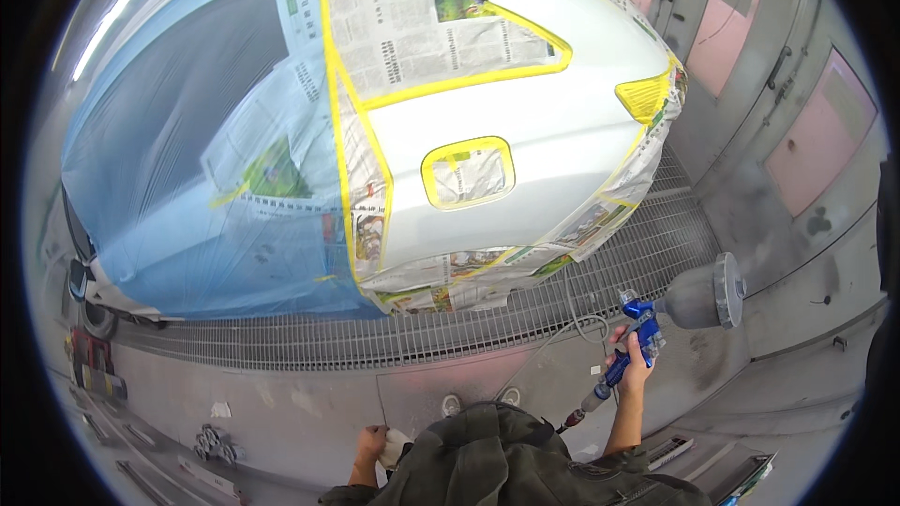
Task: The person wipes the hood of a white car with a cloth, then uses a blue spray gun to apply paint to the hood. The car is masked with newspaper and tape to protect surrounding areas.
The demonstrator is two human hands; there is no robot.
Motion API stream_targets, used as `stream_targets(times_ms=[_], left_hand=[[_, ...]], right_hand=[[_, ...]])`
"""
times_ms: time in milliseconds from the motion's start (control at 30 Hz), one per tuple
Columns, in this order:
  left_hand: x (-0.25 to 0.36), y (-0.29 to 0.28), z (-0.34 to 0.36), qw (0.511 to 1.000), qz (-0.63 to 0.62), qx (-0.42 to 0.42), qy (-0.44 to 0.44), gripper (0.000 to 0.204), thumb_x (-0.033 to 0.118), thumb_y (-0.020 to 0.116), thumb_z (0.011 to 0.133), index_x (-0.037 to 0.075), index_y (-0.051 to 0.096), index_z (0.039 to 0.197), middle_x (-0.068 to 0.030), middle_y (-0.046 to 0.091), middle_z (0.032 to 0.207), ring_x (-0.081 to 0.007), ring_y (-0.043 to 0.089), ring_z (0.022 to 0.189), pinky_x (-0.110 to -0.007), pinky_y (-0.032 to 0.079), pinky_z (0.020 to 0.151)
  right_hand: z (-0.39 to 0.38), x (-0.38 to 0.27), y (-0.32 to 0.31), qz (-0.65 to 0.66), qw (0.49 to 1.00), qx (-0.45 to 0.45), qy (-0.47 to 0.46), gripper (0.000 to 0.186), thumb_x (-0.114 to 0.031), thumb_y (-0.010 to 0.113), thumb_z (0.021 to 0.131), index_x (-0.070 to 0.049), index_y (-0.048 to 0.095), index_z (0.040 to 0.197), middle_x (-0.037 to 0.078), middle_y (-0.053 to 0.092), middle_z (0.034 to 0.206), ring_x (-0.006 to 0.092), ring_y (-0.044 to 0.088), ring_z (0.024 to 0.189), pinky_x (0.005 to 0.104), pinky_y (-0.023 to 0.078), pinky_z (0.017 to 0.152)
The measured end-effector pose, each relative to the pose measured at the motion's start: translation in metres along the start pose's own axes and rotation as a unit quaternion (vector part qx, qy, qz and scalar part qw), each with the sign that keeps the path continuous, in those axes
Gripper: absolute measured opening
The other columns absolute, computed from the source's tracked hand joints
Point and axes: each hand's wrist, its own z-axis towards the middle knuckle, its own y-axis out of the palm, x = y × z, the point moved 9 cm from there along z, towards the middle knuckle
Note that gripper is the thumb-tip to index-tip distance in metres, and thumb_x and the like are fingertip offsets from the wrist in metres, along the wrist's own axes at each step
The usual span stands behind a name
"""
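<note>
In my right hand (637,365) is a blue paint spray gun (641,320), its handle wrapped by my closed fingers. A large grey paint cup (696,298) juts from the gun to the right, and a red fitting (574,419) sits at its lower end. Low by my body, my left hand (372,440) is closed on a whitish cloth (395,448), partly hidden by my jacket. Ahead of me stands the white rear side panel (553,145) of a car, not touched by either hand. Yellow tape and newspaper (441,47) cover its window; the fuel flap (469,174) is masked too.
Blue plastic film (187,253) drapes the car's left part. A floor grating (309,345) runs along the car's near side. A thin hose (574,305) loops beside the gun. Grey walls with pinkish panels (825,131) rise at right. A small metal wheeled item (216,443) lies at lower left.
</note>
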Motion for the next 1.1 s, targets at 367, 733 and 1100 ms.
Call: stream_targets(times_ms=[367,733,1100], left_hand=[[-0.008,-0.01,0.001,0.999,0.024,0.001,-0.027,0.044,0.043,0.056,0.086,0.008,0.076,0.103,-0.0203,0.072,0.1,-0.0373,0.068,0.101,-0.043,0.051,0.089],[0.019,-0.018,-0.036,0.996,0.023,0.008,-0.086,0.036,0.035,0.068,0.083,0.005,0.077,0.101,-0.0163,0.075,0.093,-0.0252,0.072,0.087,-0.039,0.054,0.079],[0.059,-0.026,-0.021,0.994,0.092,0.001,-0.056,0.046,0.046,0.061,0.087,0.007,0.075,0.107,-0.0179,0.073,0.1,-0.0312,0.069,0.099,-0.041,0.052,0.086]], right_hand=[[0.033,-0.011,-0.033,0.013,0.997,0.075,-0.026,0.021,-0.019,0.06,0.097,-0.004,0.062,0.112,0.007,0.068,0.097,0.0149,0.065,0.081,0.0285,0.052,0.047],[0.03,-0.007,-0.037,0.03,0.998,0.062,-0.004,0.022,-0.017,0.061,0.096,-0.003,0.061,0.113,0.008,0.068,0.097,0.0153,0.065,0.081,0.028,0.053,0.047],[0.028,-0.003,-0.029,0.079,0.997,0.005,0.017,0.022,-0.015,0.062,0.094,0.0,0.061,0.111,0.01,0.067,0.098,0.0172,0.065,0.082,0.0279,0.054,0.046]])
